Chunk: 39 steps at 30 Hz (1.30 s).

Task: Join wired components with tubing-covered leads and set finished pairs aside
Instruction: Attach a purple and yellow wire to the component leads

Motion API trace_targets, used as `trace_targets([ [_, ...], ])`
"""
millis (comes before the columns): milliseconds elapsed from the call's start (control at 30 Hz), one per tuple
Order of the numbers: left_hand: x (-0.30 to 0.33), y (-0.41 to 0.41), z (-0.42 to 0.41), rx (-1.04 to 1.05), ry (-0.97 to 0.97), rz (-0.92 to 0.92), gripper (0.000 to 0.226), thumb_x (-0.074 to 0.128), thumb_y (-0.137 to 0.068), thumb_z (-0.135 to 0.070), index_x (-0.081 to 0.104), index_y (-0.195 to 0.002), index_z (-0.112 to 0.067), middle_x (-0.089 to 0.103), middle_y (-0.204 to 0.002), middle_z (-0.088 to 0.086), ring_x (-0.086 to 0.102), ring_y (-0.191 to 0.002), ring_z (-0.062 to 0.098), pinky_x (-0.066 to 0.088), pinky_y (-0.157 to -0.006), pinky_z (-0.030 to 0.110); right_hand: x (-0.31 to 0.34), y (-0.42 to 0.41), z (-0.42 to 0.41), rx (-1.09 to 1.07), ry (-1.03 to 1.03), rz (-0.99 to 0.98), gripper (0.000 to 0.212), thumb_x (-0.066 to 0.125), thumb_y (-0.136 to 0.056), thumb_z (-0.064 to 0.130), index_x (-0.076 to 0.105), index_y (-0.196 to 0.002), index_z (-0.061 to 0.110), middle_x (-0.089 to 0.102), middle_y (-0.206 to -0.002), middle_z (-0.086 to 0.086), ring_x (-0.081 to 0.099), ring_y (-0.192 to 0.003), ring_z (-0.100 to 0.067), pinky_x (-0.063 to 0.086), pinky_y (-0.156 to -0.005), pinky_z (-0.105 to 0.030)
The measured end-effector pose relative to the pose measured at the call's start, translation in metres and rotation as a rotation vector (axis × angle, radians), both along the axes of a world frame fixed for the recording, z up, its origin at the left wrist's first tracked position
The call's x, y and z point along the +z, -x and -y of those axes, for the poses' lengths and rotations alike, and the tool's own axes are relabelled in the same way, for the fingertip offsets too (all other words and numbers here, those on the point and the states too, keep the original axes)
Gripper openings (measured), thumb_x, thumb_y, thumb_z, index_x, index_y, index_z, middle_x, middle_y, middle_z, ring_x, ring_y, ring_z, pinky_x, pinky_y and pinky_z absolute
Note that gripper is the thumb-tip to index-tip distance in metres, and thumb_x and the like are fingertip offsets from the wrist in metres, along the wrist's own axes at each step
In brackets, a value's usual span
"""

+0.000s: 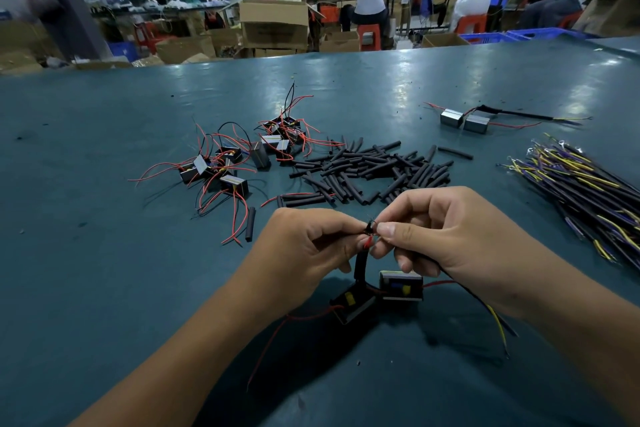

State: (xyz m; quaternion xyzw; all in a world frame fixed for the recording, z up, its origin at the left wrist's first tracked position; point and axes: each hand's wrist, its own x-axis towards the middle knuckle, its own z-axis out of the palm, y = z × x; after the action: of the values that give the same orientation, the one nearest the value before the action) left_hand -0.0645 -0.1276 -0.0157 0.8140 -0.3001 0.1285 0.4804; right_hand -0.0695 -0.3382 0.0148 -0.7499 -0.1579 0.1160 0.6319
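Observation:
My left hand (301,250) and my right hand (440,232) meet above the table, both pinching a small knot of red and black wire ends (370,230). A black tube (361,265) hangs from that joint. Below it two small boxy components lie on the table: a dark one (353,303) and a grey one (401,285). A tubing-covered lead with yellow and purple ends (491,314) trails from under my right hand. One finished pair (464,120) lies at the far right.
Loose components with red and black wires (228,163) are scattered left of centre. A pile of black tubing pieces (367,168) lies in the middle. A bundle of tubing-covered leads (585,191) lies at the right. Seated people and cardboard boxes are beyond the teal table (104,288).

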Motion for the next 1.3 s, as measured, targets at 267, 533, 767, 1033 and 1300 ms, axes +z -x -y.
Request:
trace_targets([
  [267, 0.0058, 0.0024, 0.0010, 0.001, -0.148, 0.136, 0.020, 0.063, -0.095, -0.019, 0.076, -0.110, -0.017, 0.069, -0.075, -0.010, 0.065, -0.062, 0.000, 0.050, -0.063, 0.014, 0.0017, -0.0001, 0.0001, -0.027, 0.040, 0.086, 0.005, 0.067, -0.092, 0.005, 0.070, -0.089, 0.004, 0.076, -0.078, -0.011, 0.061, -0.055, -0.010, 0.043, -0.044, -0.019],
  [533, 0.0063, 0.0058, 0.0008, 0.038, -0.073, 0.071, 0.024, 0.065, -0.087, -0.032, 0.079, -0.089, -0.012, 0.070, -0.063, -0.010, 0.067, -0.057, 0.000, 0.053, -0.059, 0.015, 0.0013, -0.0001, -0.0006, 0.001, 0.076, 0.132, 0.005, 0.066, -0.093, 0.004, 0.070, -0.088, 0.003, 0.075, -0.077, -0.010, 0.062, -0.056, -0.012, 0.043, -0.045, -0.020],
  [767, 0.0029, 0.0058, 0.0032, 0.038, 0.021, 0.057, 0.010, 0.074, -0.086, -0.016, 0.071, -0.092, -0.009, 0.071, -0.076, -0.002, 0.069, -0.063, 0.015, 0.057, -0.056, 0.034, 0.0004, -0.0018, 0.0006, -0.013, 0.078, 0.132, 0.007, 0.068, -0.092, 0.007, 0.072, -0.086, 0.007, 0.075, -0.076, -0.008, 0.061, -0.055, -0.012, 0.042, -0.044, -0.019],
  [1033, 0.0017, 0.0052, 0.0034, 0.028, 0.021, 0.106, 0.011, 0.076, -0.084, -0.009, 0.073, -0.093, -0.014, 0.072, -0.082, -0.007, 0.070, -0.066, 0.016, 0.056, -0.056, 0.036, 0.0002, -0.0025, 0.0008, -0.013, 0.068, 0.124, 0.008, 0.068, -0.092, 0.006, 0.073, -0.086, 0.006, 0.075, -0.076, -0.008, 0.060, -0.055, -0.012, 0.042, -0.045, -0.019],
  [1300, 0.0026, 0.0050, 0.0031, 0.066, 0.046, 0.135, 0.007, 0.075, -0.084, -0.011, 0.077, -0.091, -0.012, 0.074, -0.078, -0.007, 0.071, -0.066, 0.007, 0.058, -0.059, 0.029, -0.0001, -0.0016, -0.0020, -0.036, 0.055, 0.138, 0.007, 0.068, -0.091, 0.005, 0.072, -0.086, 0.005, 0.075, -0.077, -0.009, 0.062, -0.056, -0.012, 0.043, -0.044, -0.020],
])
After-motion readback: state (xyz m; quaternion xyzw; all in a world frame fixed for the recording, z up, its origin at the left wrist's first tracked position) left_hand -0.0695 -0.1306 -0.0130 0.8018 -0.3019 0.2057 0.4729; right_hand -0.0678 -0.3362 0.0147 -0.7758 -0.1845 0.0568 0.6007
